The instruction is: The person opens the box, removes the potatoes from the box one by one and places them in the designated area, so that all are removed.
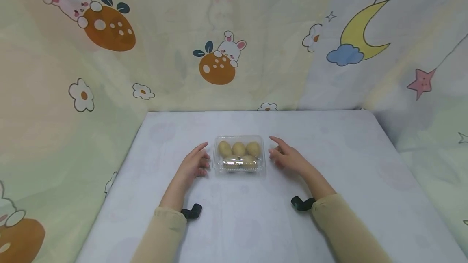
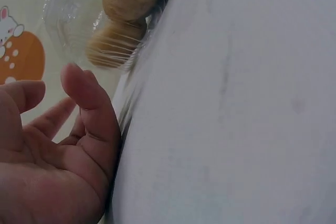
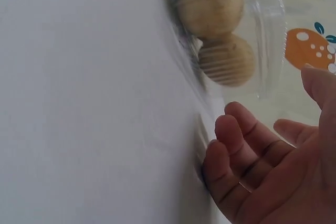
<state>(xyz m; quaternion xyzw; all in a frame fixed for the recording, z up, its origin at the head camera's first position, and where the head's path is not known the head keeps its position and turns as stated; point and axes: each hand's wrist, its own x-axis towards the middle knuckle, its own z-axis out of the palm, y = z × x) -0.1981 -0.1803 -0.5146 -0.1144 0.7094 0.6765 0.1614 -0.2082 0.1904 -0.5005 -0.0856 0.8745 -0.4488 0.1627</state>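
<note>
We see a clear plastic clamshell box (image 1: 239, 137) of rounded, tan, potato-like pieces (image 1: 239, 149) resting on a pale worktop (image 1: 241, 210), between a person's two hands. The left hand (image 1: 193, 164) hovers just beside the box's left side, its grip wide, fingers apart and loosely bent. The right hand (image 1: 289, 160) mirrors it near the opposite side, its grip also wide, index finger extended. We count three pieces in the back row, with more behind the glare in front. Cream sleeves (image 1: 161, 234) and black wrist devices (image 1: 192, 212) show before a backdrop (image 1: 270, 64) printed with rabbits.
</note>
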